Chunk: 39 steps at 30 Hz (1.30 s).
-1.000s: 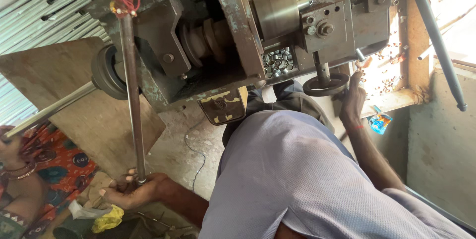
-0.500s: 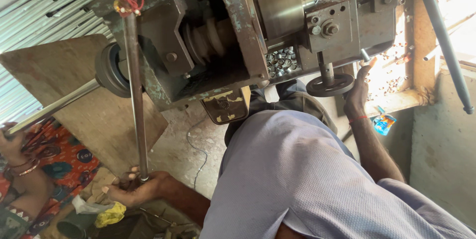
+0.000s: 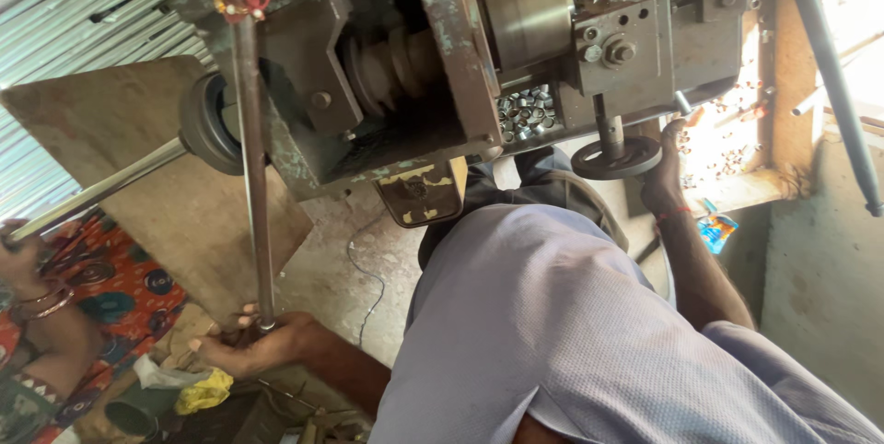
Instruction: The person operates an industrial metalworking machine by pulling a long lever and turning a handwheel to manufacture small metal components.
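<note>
My left hand (image 3: 247,344) grips the lower end of a long steel lever rod (image 3: 251,168) that runs up to a red-wrapped joint on a grimy metal machine (image 3: 414,66). My right hand (image 3: 665,172) reaches up to a small round handwheel (image 3: 615,158) under the machine's block, with its fingers curled on the rim. Beside the steel cylinder (image 3: 527,20) sits a heap of several small metal rings (image 3: 527,111). My grey shirt (image 3: 552,333) fills the lower middle.
Another person in a red patterned garment (image 3: 64,315) sits at the lower left, next to a long thin rod (image 3: 101,188) and a black wheel (image 3: 207,122). A brown board (image 3: 138,177) leans behind. A yellow cloth (image 3: 204,391) lies on the floor. A dark bar (image 3: 833,75) slants at right.
The view has shifted slightly, so the machine sits a little higher and further left in frame. Both hands keep their holds on the lever rod and the handwheel.
</note>
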Each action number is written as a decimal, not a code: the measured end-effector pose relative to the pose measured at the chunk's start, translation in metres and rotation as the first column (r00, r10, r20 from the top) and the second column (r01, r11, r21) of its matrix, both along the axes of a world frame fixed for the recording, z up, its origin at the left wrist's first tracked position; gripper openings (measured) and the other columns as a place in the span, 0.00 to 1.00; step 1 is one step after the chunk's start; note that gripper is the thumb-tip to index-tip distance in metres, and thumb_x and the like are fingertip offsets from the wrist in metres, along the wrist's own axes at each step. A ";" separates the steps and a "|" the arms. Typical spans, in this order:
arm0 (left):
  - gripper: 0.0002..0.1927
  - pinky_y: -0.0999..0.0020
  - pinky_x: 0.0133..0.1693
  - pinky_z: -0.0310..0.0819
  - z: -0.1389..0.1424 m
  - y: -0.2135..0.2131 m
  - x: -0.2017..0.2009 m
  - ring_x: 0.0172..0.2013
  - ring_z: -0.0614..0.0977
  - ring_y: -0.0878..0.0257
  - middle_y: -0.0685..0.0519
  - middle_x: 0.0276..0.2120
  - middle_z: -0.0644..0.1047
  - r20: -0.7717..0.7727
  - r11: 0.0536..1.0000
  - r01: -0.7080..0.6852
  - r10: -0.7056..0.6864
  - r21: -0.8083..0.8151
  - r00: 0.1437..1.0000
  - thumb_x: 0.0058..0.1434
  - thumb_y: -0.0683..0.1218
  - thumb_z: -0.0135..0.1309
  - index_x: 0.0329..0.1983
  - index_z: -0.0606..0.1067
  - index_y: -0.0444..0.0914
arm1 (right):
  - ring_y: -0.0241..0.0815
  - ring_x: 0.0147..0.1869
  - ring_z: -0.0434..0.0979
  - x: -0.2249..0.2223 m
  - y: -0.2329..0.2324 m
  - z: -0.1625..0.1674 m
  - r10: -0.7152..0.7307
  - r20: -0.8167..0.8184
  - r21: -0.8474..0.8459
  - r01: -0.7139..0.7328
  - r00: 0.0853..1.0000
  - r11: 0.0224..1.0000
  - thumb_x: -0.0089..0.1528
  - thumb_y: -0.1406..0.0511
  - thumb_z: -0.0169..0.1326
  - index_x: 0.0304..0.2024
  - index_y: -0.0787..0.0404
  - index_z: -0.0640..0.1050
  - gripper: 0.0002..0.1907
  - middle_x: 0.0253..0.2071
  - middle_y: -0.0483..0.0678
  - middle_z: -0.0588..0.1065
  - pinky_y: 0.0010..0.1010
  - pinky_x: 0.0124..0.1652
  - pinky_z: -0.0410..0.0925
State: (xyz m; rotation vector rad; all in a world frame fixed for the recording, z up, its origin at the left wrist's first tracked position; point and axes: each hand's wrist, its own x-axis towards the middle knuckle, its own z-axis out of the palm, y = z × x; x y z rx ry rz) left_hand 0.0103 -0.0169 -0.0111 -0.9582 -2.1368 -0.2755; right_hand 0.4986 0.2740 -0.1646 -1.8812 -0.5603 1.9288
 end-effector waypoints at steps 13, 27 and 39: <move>0.29 0.58 0.52 0.78 -0.011 -0.014 -0.004 0.51 0.77 0.52 0.41 0.58 0.70 0.131 0.993 0.027 -0.042 0.112 0.990 0.79 0.51 0.51 0.72 0.57 0.30 | 0.47 0.51 0.77 -0.023 -0.037 -0.001 0.753 0.292 0.213 -0.808 0.589 0.549 0.69 0.62 0.50 0.46 0.65 0.80 0.13 0.45 0.53 0.78 0.38 0.52 0.69; 0.31 0.59 0.47 0.86 0.008 0.004 0.023 0.51 0.79 0.48 0.32 0.59 0.65 0.047 0.992 0.119 -0.121 0.032 0.992 0.76 0.48 0.51 0.72 0.50 0.31 | 0.46 0.57 0.80 -0.025 -0.014 0.019 0.865 0.500 -0.168 -0.985 -0.052 0.037 0.64 0.57 0.47 0.57 0.54 0.77 0.21 0.55 0.48 0.79 0.38 0.55 0.71; 0.27 0.73 0.29 0.68 0.006 0.011 -0.008 0.32 0.70 0.62 0.48 0.37 0.57 0.554 0.123 -0.584 -0.518 0.803 0.652 0.78 0.51 0.50 0.54 0.60 0.19 | 0.49 0.59 0.76 -0.030 -0.039 -0.004 0.823 0.565 -0.027 -0.995 0.066 0.099 0.71 0.54 0.50 0.53 0.56 0.79 0.17 0.54 0.50 0.77 0.44 0.58 0.68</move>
